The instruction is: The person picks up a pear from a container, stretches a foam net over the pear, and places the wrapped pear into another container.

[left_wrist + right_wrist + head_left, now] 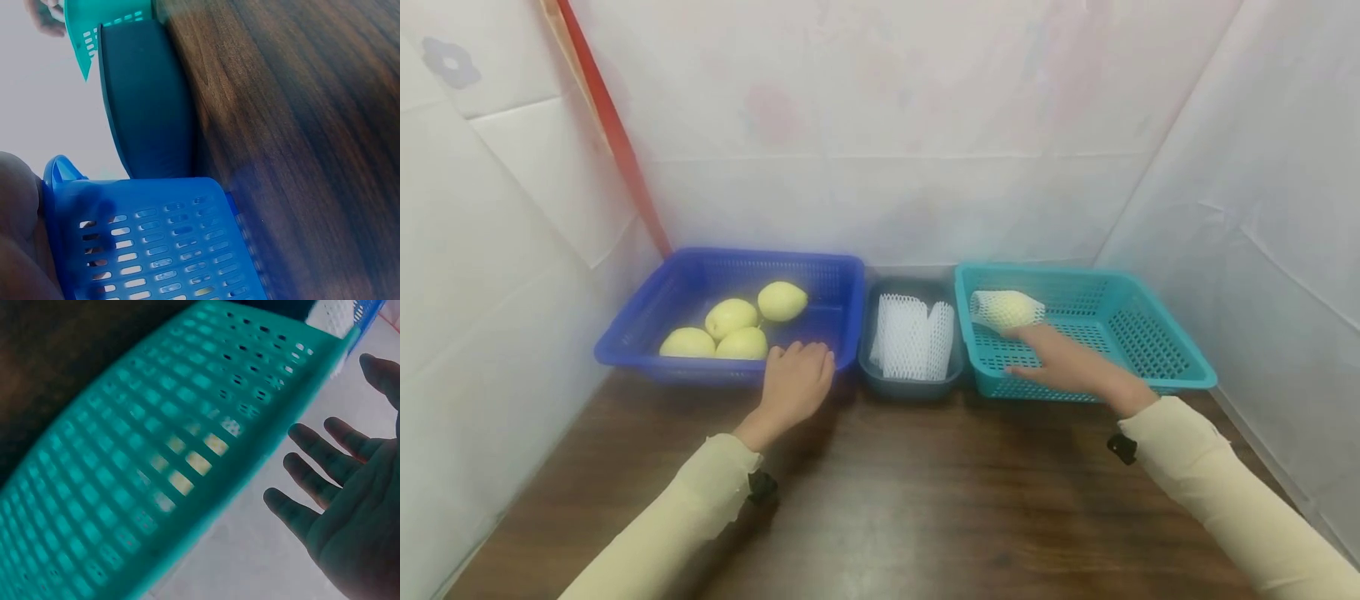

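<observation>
Several pale yellow-green pears (782,302) lie in the blue basket (859,312). My left hand (797,379) hangs over that basket's front rim near its right end, fingers loosely bent, beside the nearest pear; no object shows in it, and the fingertips are partly hidden. In the teal basket (1172,342) lies one pear in a white foam net sleeve (1007,309). Above the teal basket's front part, my right hand (1060,360) is just in front of the sleeved pear. The right wrist view shows the right hand (356,506) with fingers spread and nothing held.
A dark grey bin (910,388) stands between the two baskets, with several white foam net sleeves (906,337) in it. All three containers sit on a brown wooden table (895,500). Pale sheeting (887,125) surrounds the back and sides, with a red strip (613,125) at left.
</observation>
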